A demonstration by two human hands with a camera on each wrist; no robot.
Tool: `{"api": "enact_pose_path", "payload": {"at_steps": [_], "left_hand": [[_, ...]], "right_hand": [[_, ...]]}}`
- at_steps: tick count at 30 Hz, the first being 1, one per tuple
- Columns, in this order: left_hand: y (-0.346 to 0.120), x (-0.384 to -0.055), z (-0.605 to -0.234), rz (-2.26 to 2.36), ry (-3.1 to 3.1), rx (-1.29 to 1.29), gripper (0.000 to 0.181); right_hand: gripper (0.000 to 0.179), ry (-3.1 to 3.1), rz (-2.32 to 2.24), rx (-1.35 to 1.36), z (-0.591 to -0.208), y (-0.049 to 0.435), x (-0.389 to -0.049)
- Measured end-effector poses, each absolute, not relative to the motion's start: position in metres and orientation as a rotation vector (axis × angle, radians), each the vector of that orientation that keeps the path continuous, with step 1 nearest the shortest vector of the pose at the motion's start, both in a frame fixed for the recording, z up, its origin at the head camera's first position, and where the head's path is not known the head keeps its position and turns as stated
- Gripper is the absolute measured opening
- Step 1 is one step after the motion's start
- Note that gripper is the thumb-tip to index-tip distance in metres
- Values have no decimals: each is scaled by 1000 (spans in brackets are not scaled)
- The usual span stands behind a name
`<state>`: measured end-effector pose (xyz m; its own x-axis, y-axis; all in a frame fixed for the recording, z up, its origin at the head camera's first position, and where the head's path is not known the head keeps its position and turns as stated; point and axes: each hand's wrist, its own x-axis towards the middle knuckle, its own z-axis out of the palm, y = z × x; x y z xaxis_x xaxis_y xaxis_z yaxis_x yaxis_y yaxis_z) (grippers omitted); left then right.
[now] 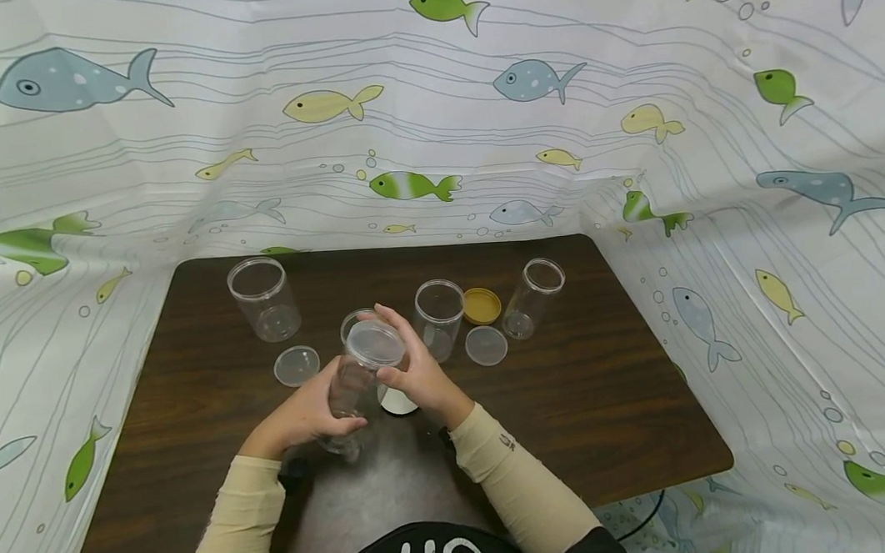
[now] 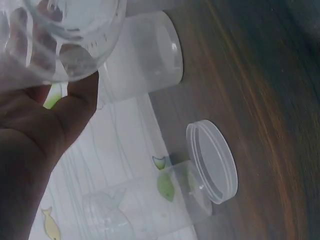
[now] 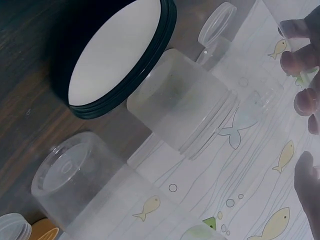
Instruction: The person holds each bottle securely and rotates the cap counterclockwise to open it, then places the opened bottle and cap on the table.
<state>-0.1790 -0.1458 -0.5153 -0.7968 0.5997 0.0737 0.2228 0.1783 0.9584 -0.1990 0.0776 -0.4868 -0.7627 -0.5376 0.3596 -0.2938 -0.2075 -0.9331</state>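
My left hand (image 1: 307, 413) grips the body of a clear plastic jar (image 1: 353, 383), tilted above the table's near middle. Its thumb and fingers wrap round the side in the left wrist view too. A clear, frosted lid (image 1: 375, 344) sits at the jar's upper end. With thumb and fingers spread to either side of that lid, my right hand (image 1: 425, 378) holds it by the edge. Another clear jar (image 1: 354, 320) stands just behind, partly hidden by the hands. Under the right hand lies a black-rimmed lid with a white inside (image 3: 117, 55), mostly covered in the head view.
Three more clear jars stand farther back: one at the left (image 1: 265, 304), one right of centre (image 1: 440, 320), one at the right (image 1: 534, 298). Clear lids lie at the left (image 1: 297, 366) and right (image 1: 486, 346), beside a gold lid (image 1: 482, 306). A fish-patterned sheet (image 1: 435, 135) surrounds the brown table (image 1: 607, 401).
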Motion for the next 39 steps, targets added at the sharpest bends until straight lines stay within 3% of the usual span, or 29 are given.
{"api": "enact_pose_path", "payload": {"at_steps": [9, 24, 34, 39], "left_hand": [[-142, -178, -513, 1712, 1859, 852, 92], [-150, -181, -521, 1724, 1923, 845, 77], [-169, -187, -533, 1752, 2108, 792, 72], [-169, -189, -538, 1770, 2109, 758, 73]], "right_hand": [[104, 1591, -2097, -1122, -486, 82, -211], [121, 1543, -2139, -969, -488, 83, -213], [103, 1745, -2184, -882, -497, 92, -198], [105, 1703, -2110, -922, -496, 92, -188]]}}
